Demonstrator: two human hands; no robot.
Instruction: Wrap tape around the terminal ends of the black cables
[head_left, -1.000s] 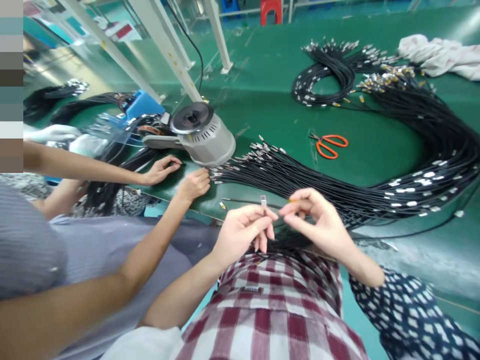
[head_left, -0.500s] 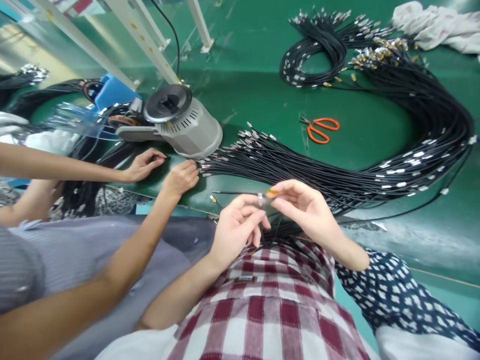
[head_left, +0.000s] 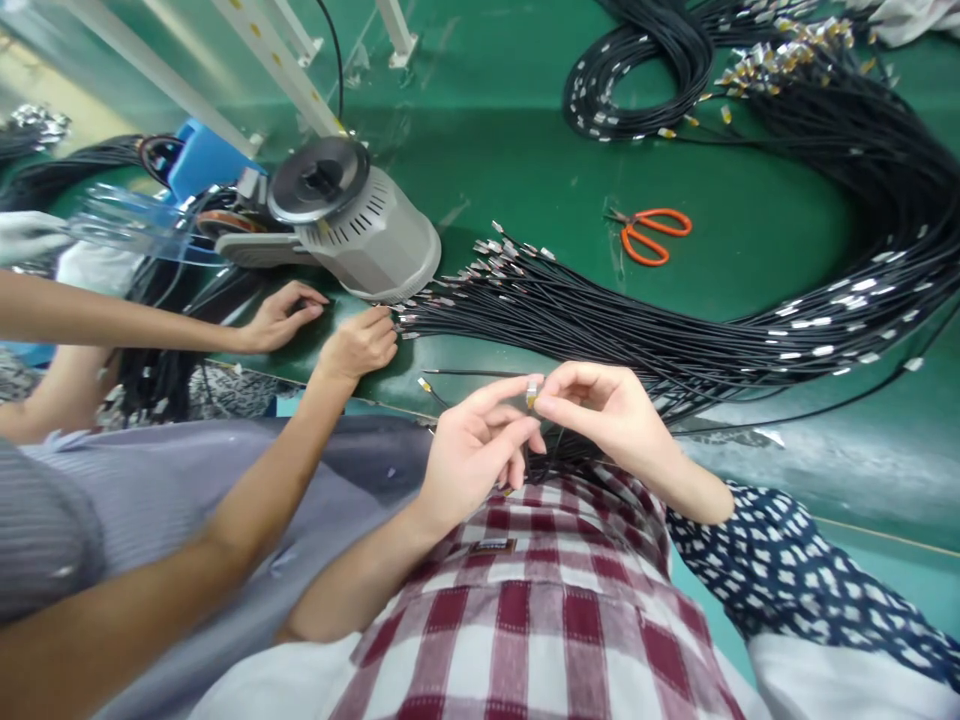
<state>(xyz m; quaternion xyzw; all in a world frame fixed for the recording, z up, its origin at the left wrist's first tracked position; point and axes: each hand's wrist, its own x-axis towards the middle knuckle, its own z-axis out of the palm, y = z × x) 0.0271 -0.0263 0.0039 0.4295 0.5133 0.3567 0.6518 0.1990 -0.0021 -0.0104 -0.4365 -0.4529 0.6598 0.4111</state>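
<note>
My left hand [head_left: 476, 447] is curled with its palm turned up, and its fingers are closed around a thin black cable [head_left: 526, 468] that hangs toward my lap. By its index fingertip is a small silver-and-yellow piece [head_left: 532, 394], which the thumb and forefinger of my right hand [head_left: 611, 408] pinch from the other side. Most of that piece is covered by fingertips. Just beyond my hands, a large bundle of black cables [head_left: 622, 310] with white tags and metal ends lies across the green bench. A loose cable end with a yellow tip [head_left: 426, 384] sticks out left of my hand.
Orange-handled scissors [head_left: 656, 236] lie behind the bundle. A grey round tape dispenser [head_left: 375, 225] stands at left, with a co-worker's hands [head_left: 358, 347] close to it. Coiled cables [head_left: 637, 90] lie at the back right, and white posts [head_left: 292, 75] rise at the back left.
My right hand has come closer to my left fingertips. The yellow strip between them shows less, and the small piece is now between both hands. The view has shifted slightly.
</note>
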